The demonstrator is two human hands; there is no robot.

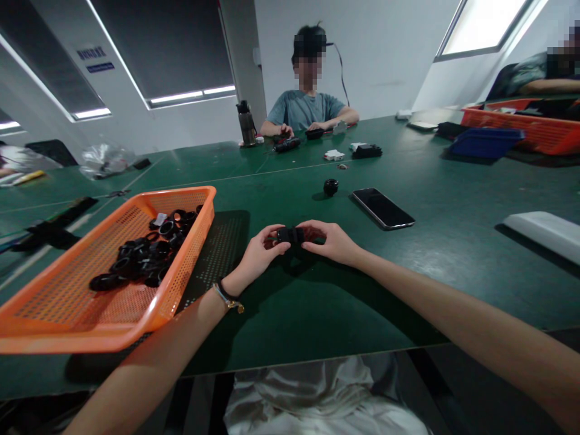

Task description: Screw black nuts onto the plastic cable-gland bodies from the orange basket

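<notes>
The small black part (290, 235) sits just above the green table (317, 302), near its middle, pinched from both ends: the left hand (259, 254) has thumb and fingertips closed on its left end, and the right hand (330, 241) grips its right end the same way, the two hands almost meeting over it. From the way both hands bear on it, the step looks like pressing or twisting two pieces together; whether it is one piece or two already joined is too small to tell. The next move would call for a firm, aligned squeeze or turn, kept clear of the tabletop. At about 9 o'clock from the hands stands an orange basket (54, 326), just beside the left wrist, holding a heap of black rings (145, 257) within easy reach. At 12 o'clock, a little way off, lies a single black ring piece (330, 186), and at 1 o'clock a dark phone (383, 208) lies flat. A white flat object (544, 232) rests at 3 o'clock, well apart. Across the table a seated person (308, 109) works with their own hands. Nothing lies between the hands and the basket.
</notes>
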